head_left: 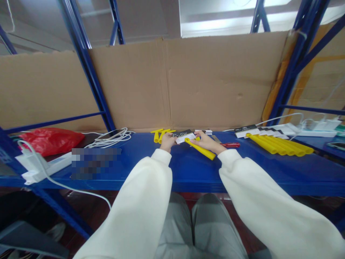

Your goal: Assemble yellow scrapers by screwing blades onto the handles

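Over the middle of the blue shelf, both my hands are on a yellow-handled tool (202,149) whose wide head is a black-and-white card or sleeve (185,136). My left hand (167,141) grips the left end of the head, fingers closed. My right hand (205,141) pinches around the right end of the head, just above the yellow handle, which slopes down to the right. Beyond my left hand lie several yellow T-shaped pieces (157,136). Close by my right hand is a red-handled tool (231,145). Behind that hand sit small black-and-white pieces (204,132).
At right, several matching yellow-handled tools (280,142) lie overlapped in a row, beside a white power strip (316,127). A red plastic bag (52,139), a coiled white cable (115,137) and another power strip (51,165) occupy the left. A cardboard sheet (215,79) walls the back.
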Available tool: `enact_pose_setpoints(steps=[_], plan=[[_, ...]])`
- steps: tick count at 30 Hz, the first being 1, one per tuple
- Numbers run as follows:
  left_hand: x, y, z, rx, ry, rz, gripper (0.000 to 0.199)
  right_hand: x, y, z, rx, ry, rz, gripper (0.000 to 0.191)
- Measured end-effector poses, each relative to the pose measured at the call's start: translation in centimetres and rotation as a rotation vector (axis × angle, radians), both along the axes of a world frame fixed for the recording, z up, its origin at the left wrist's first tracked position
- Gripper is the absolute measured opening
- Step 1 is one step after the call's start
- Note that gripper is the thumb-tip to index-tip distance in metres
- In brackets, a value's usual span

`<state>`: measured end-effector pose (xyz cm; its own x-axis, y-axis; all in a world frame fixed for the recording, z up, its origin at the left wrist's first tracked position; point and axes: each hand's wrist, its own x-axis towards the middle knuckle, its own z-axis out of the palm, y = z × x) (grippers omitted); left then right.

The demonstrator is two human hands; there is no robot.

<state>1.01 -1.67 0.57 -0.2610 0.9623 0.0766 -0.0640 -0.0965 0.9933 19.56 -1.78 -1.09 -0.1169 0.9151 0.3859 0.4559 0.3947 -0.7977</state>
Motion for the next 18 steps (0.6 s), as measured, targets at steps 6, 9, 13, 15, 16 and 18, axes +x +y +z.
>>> enact_pose_setpoints(steps=[6, 9, 13, 15, 16, 18], plan=[[0.1, -0.3, 0.0, 0.014, -0.054, 0.02, 0.033, 0.0, -0.8, 0.6, 0.045, -0.125, -0.047, 0.041], [0.2, -0.5, 0.0, 0.027, -0.085, 0.038, 0.035, 0.1, -0.8, 0.5, 0.042, -0.122, -0.041, 0.042], [0.3, -0.7, 0.0, 0.045, -0.091, 0.002, 0.035, 0.2, -0.3, -0.1, 0.021, -0.072, 0.046, 0.046], [0.2, -0.7, 0.0, 0.043, -0.066, -0.049, 0.032, 0.1, -0.2, -0.3, 0.009, -0.03, 0.107, 0.048], [0.1, -0.7, 0.0, 0.039, -0.051, -0.069, 0.03, 0.0, -0.2, -0.4, -0.011, -0.015, 0.134, 0.049], [-0.1, -0.5, 0.0, 0.026, -0.024, -0.083, 0.026, -0.2, -0.4, -0.5, -0.066, -0.001, 0.169, 0.05]])
